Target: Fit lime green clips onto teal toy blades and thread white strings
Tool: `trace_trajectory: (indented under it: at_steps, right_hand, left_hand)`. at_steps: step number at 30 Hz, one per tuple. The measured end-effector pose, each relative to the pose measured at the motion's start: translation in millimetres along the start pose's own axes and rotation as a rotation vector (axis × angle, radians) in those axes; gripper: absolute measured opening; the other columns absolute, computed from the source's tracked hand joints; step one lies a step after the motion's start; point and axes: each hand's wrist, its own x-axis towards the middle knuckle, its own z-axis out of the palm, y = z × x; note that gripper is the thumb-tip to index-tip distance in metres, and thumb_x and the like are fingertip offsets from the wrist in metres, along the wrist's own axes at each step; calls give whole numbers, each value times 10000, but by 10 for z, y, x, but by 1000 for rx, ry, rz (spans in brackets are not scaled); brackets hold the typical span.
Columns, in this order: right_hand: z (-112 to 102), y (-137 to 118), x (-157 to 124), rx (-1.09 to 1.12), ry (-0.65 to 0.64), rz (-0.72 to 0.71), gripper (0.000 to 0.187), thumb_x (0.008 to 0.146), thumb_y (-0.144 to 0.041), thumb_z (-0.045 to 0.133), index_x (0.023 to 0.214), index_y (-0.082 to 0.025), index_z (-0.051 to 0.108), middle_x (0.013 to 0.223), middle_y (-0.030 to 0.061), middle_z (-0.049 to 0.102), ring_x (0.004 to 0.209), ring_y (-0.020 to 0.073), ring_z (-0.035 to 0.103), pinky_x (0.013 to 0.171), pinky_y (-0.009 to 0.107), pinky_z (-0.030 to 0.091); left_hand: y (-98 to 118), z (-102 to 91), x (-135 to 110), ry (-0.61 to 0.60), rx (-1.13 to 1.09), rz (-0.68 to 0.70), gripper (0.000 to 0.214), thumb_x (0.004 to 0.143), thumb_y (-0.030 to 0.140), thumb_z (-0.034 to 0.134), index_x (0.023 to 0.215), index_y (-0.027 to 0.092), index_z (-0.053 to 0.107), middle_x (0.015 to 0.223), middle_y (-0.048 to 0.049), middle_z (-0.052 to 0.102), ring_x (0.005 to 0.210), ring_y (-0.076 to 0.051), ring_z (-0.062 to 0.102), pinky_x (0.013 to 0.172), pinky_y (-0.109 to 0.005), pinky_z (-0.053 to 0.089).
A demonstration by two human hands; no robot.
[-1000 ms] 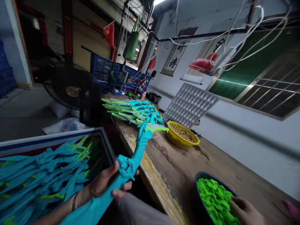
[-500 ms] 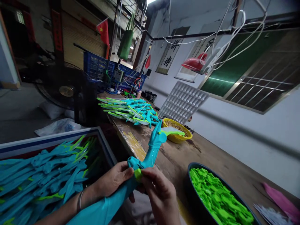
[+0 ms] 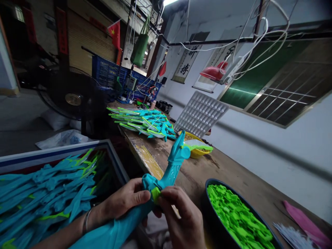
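A long turquoise plastic toy part [image 3: 171,173] runs from the bottom edge up over the bench, with a clear, lime-edged blade [image 3: 198,143] at its far end. Around its middle is wrapped my left hand [image 3: 128,199], thumb lying along the top. My right hand [image 3: 183,214] pinches a small lime-green plastic piece [image 3: 156,194] against the turquoise body, beside a round turquoise knob. Whether the piece is seated in the body, I cannot tell. To the right, a dark tub [image 3: 207,204] holds many similar lime-green pieces.
A crate [image 3: 112,152] of turquoise and lime parts stands at left. On the wooden bench [image 3: 223,166] lie a pile of similar toys [image 3: 145,121], a yellow basin [image 3: 197,153] of small brass-coloured bits, a pink cloth [image 3: 303,219] and white strips [image 3: 290,233]. A red lamp [image 3: 214,71] hangs above.
The toy part's far end has shifted a little to the right in view. My right hand has moved slightly right, still pinching the green piece; the left keeps its hold.
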Motion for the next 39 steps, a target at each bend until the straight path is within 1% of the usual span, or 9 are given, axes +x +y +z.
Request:
trace_trajectory:
  at_steps: [5, 10, 17, 20, 22, 27, 30, 35, 39]
  right_hand:
    - [-51, 15, 33, -143, -60, -146, 140, 961, -99, 601, 940, -231, 644, 861, -12, 653, 676, 100, 646, 601, 149, 519]
    - [-25, -67, 86, -212, 12, -238, 159, 954, -90, 595, 915, -226, 667, 851, -8, 647, 710, 103, 664, 632, 141, 531]
    - [-51, -169, 96, -230, 30, -253, 173, 939, -87, 598, 900, -232, 686, 866, 11, 620, 732, 122, 655, 634, 172, 537]
    - [-44, -142, 32, -185, 79, -179, 119, 918, -130, 638, 901, -235, 689, 953, 36, 589, 771, 141, 650, 620, 191, 552]
    - [-12, -103, -39, -44, 115, -24, 89, 914, -207, 681, 990, -236, 646, 1019, 49, 578, 755, 152, 649, 599, 223, 573]
    - [95, -92, -154, 284, 151, 313, 618, 865, -377, 768, 1391, -260, 467, 1219, 113, 597, 891, 242, 679, 673, 340, 618]
    - [103, -206, -123, 339, 163, 334, 759, 812, -426, 814, 1459, -268, 450, 1337, 114, 580, 1085, 298, 645, 829, 384, 606]
    - [42, -363, -123, 614, -36, 379, 597, 847, -493, 784, 1343, -267, 543, 1127, 50, 687, 1125, 276, 631, 875, 332, 578]
    - [12, -343, -182, 493, 9, 288, 468, 887, -467, 751, 1252, -245, 562, 1124, 44, 666, 1134, 242, 607, 897, 289, 551]
  left_hand:
    - [15, 13, -44, 67, 138, -70, 605, 798, 556, 784, 1156, 112, 583, 928, -134, 764, 778, -250, 731, 608, -292, 566]
    - [133, 150, -85, 140, 308, -107, 556, 855, 577, 710, 1148, 131, 552, 971, -123, 772, 842, -245, 742, 666, -292, 583]
    - [240, 316, -92, 156, 403, -42, 490, 877, 565, 680, 1099, 137, 595, 978, -91, 744, 826, -226, 737, 726, -301, 590]
    - [274, 368, -117, 139, 397, -12, 437, 897, 546, 661, 1066, 146, 618, 967, -66, 714, 809, -199, 716, 726, -286, 583]
    - [305, 396, -146, 132, 431, -1, 398, 912, 529, 646, 1042, 154, 619, 928, -47, 694, 808, -187, 698, 728, -272, 572]
    - [437, 451, -229, 133, 659, -1, 296, 968, 469, 564, 1016, 181, 617, 889, -27, 680, 807, -166, 653, 792, -253, 538]
    - [507, 479, -278, 108, 713, -33, 329, 965, 514, 534, 1022, 203, 628, 808, -15, 673, 775, -168, 641, 728, -227, 532]
    - [502, 523, -362, 170, 803, -79, 415, 931, 501, 565, 1243, 227, 573, 828, -10, 685, 718, -165, 645, 698, -219, 545]
    - [439, 583, -366, 166, 853, -1, 408, 947, 500, 521, 1227, 215, 604, 847, -14, 696, 603, -138, 612, 744, -236, 563]
